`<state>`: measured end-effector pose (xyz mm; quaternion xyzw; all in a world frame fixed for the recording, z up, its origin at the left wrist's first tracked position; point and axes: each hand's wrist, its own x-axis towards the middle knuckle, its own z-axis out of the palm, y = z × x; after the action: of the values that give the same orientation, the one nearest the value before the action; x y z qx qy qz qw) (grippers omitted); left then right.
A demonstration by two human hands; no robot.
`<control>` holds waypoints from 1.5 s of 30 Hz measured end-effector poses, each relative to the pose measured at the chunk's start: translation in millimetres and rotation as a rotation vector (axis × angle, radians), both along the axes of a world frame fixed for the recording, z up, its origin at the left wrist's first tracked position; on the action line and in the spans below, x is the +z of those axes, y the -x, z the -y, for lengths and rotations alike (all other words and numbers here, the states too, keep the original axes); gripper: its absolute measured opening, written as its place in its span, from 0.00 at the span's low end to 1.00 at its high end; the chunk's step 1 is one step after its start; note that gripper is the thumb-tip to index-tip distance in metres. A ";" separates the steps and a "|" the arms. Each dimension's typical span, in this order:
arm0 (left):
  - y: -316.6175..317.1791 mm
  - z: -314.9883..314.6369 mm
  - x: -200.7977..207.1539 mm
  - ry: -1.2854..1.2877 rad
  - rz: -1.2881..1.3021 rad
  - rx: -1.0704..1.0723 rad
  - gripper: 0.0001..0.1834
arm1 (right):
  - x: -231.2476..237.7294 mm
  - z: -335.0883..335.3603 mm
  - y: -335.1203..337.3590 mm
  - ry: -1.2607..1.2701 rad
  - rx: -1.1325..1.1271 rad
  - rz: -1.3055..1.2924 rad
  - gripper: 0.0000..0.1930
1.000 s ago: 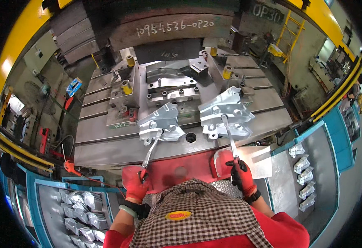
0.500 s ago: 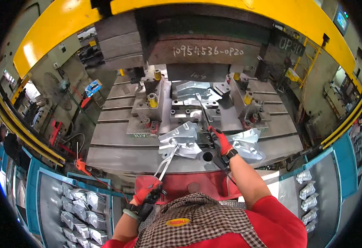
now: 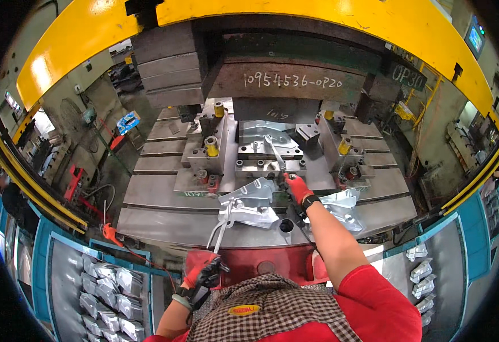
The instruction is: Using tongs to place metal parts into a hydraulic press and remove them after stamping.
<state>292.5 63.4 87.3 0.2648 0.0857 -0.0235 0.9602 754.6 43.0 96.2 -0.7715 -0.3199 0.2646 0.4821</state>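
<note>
My right hand (image 3: 298, 187), in a red glove, is stretched out over the press bed and grips a long metal tong (image 3: 276, 157) whose tip reaches a shiny stamped sheet-metal part (image 3: 266, 132) lying on the lower die (image 3: 269, 162). My left hand (image 3: 202, 272), also red-gloved, stays close to my body and holds a second tong (image 3: 220, 231) clamped on another stamped metal part (image 3: 248, 200) resting at the front of the press bed. A third stamped part (image 3: 340, 206) lies to the right of my right forearm.
The yellow press frame (image 3: 272, 23) and dark upper die (image 3: 295, 80) hang over the bed. Yellow-topped guide posts (image 3: 210, 146) flank the die. Bins of several stamped parts (image 3: 104, 290) sit lower left, more parts (image 3: 420, 271) lower right. A red tool with a cable (image 3: 110, 233) lies left.
My right hand has reached further into the press, tong tip now on the part in the die. The view has tilted up and forward. My left hand keeps its tong on the front part.
</note>
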 end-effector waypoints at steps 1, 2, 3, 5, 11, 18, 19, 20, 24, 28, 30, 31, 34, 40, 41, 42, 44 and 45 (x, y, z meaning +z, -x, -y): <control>2.1 -2.1 -11.9 -0.127 -0.026 0.053 0.15 | 5.2 -8.2 6.3 0.119 -0.046 0.270 0.21; 15.8 0.5 -35.6 -0.418 -0.194 0.240 0.16 | 28.7 -12.5 28.5 0.118 -0.034 0.205 0.24; 12.3 3.4 -35.8 -0.542 -0.264 0.312 0.16 | 41.0 1.5 31.9 0.110 -0.044 0.322 0.23; -1.3 17.2 -3.0 -0.632 -0.349 0.370 0.14 | 59.3 31.6 38.7 0.098 -0.065 0.548 0.21; 26.5 49.8 44.7 -0.633 -0.436 0.223 0.15 | 63.1 141.3 91.4 -0.200 -0.041 0.082 0.11; 65.0 71.7 41.0 -1.872 -0.414 0.054 0.19 | 31.4 310.6 166.7 0.067 0.165 -0.128 0.11; 65.3 74.6 41.8 -1.946 -0.422 0.082 0.19 | 28.5 324.4 173.4 0.162 0.191 -0.103 0.12; 65.8 77.2 42.4 -2.020 -0.429 0.110 0.18 | 39.8 334.6 181.0 0.263 0.219 -0.001 0.14; 68.0 74.6 20.1 -1.986 -0.535 0.058 0.20 | -0.1 353.2 180.6 0.213 0.247 0.264 0.16; 55.6 64.7 11.5 -1.783 -0.502 0.072 0.21 | 20.2 339.6 175.7 0.325 0.311 0.689 0.17; 51.8 58.5 10.9 -1.836 -0.480 0.079 0.21 | -6.0 345.4 170.4 0.351 0.340 0.733 0.17; 53.4 58.3 10.2 -1.859 -0.484 0.091 0.21 | -8.2 342.6 170.1 0.358 0.370 0.757 0.17; 52.7 53.3 12.8 -1.768 -0.590 -0.065 0.21 | -5.4 336.7 159.7 0.412 0.404 0.674 0.18; 55.2 54.0 5.9 -1.768 -0.665 -0.122 0.21 | -5.3 333.2 151.5 0.435 0.404 0.606 0.17; 56.9 52.8 2.0 -1.759 -0.654 -0.128 0.21 | -3.4 332.4 151.8 0.428 0.392 0.605 0.16; 58.6 51.7 -1.5 -1.750 -0.643 -0.134 0.21 | -1.9 331.4 152.2 0.447 0.395 0.605 0.17; 53.8 52.2 2.9 -1.774 -0.614 -0.117 0.21 | -1.5 331.1 153.1 0.490 0.397 0.600 0.17; 50.2 53.5 5.3 -1.807 -0.599 -0.091 0.21 | -3.2 331.7 152.6 0.502 0.409 0.594 0.17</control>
<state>242.3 9.9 92.6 0.8928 0.3034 -0.0526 0.3288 602.0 -288.7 93.0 -0.8282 -0.5165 0.1906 0.1045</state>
